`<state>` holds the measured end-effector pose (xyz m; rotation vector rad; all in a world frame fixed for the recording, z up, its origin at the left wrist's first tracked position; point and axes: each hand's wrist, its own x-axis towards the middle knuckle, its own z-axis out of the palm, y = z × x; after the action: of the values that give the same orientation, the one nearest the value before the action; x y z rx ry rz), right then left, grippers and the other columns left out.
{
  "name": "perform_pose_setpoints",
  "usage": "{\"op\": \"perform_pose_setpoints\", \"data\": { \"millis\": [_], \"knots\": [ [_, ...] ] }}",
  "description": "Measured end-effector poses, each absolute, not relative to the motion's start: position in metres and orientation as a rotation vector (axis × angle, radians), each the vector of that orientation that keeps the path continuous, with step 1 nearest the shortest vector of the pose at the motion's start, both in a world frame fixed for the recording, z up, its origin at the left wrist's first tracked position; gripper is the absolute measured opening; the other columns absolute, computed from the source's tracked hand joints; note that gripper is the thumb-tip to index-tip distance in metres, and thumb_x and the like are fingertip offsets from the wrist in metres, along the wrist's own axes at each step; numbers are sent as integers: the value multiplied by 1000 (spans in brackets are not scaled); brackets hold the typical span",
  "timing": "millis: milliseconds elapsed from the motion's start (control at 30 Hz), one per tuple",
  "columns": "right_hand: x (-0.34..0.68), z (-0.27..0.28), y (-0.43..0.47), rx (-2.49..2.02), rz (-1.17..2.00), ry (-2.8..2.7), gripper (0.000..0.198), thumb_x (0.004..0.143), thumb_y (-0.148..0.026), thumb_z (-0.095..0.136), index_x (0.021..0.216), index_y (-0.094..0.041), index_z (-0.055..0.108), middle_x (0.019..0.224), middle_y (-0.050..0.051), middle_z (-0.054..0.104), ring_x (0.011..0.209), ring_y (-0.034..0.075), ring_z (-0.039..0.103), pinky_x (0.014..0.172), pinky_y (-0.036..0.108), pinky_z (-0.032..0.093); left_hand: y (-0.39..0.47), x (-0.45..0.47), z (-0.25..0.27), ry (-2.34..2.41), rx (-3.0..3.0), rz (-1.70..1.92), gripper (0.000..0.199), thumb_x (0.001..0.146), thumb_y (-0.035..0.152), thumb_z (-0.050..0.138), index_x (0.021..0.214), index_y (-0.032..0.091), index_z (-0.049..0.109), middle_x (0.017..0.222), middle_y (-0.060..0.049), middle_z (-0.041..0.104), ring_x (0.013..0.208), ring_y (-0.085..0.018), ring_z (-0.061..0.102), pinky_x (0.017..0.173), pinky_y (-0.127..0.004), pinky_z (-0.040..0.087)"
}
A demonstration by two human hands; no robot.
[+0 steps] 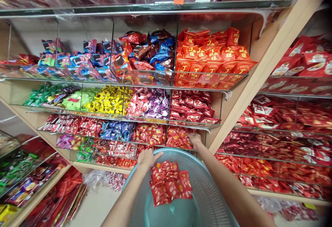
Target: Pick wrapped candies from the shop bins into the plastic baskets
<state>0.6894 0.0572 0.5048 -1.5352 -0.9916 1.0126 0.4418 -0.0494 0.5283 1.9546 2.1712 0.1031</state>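
Note:
A teal plastic basket (215, 194) with perforated sides hangs in front of me, tilted toward the shelves. Several red candy packets (169, 183) with orange round prints lie in a small pile inside it. My left hand (146, 158) grips the basket's far left rim, its thumb stretched along the inner side. Beyond the rim, my right hand (194, 140) reaches into a shelf bin of similar red packets (177, 137). Its fingers are curled at the bin's right end, on a red packet; the fingertips are partly hidden among the wrappers.
Glass-fronted shelves hold yellow candies (111, 100), purple candies (158, 104), blue-wrapped candies (118, 130) and large orange-red packets (212, 61). A slanting wooden upright (234, 109) divides these from more red packets at right. Plastic bags (97, 178) lie below the lowest shelf.

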Motion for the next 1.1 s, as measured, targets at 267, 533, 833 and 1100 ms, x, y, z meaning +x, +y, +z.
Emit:
{"op": "perform_pose_setpoints", "data": {
  "millis": [267, 533, 833, 1100],
  "knots": [
    [685, 508, 52, -1512, 1140, -844, 20, 65, -16, 64, 55, -18, 47, 39, -6, 46, 32, 5, 39, 30, 16, 32, -50, 442, 528, 2170, 1955, 107, 78, 71, 74, 20, 86, 14, 66, 90, -18, 67, 88, -33, 61, 76, -42, 46],
    [681, 509, 40, -1407, 1093, -884, 22, 57, -27, 70, 58, -17, 51, 47, -4, 51, 38, 7, 43, 37, 18, 37, -50, 442, 528, 2165, 1965, 114, 78, 70, 75, 19, 86, 15, 66, 90, -17, 67, 89, -33, 61, 76, -43, 46],
    [696, 526, 12, -1285, 885, -1085, 41, 57, -52, 67, 72, -17, 53, 65, 1, 56, 62, 12, 53, 60, 25, 47, -50, 442, 532, 2159, 1962, 94, 78, 72, 73, 19, 88, 13, 66, 90, -19, 67, 91, -33, 61, 77, -42, 45],
    [702, 546, -69, -1213, 1328, -1298, 41, 62, -53, 66, 77, -18, 53, 68, 0, 60, 66, 13, 57, 65, 25, 47, -50, 441, 530, 2149, 1941, 110, 81, 67, 78, 21, 88, 14, 66, 91, -18, 67, 90, -34, 61, 77, -43, 46]
  ]
}}
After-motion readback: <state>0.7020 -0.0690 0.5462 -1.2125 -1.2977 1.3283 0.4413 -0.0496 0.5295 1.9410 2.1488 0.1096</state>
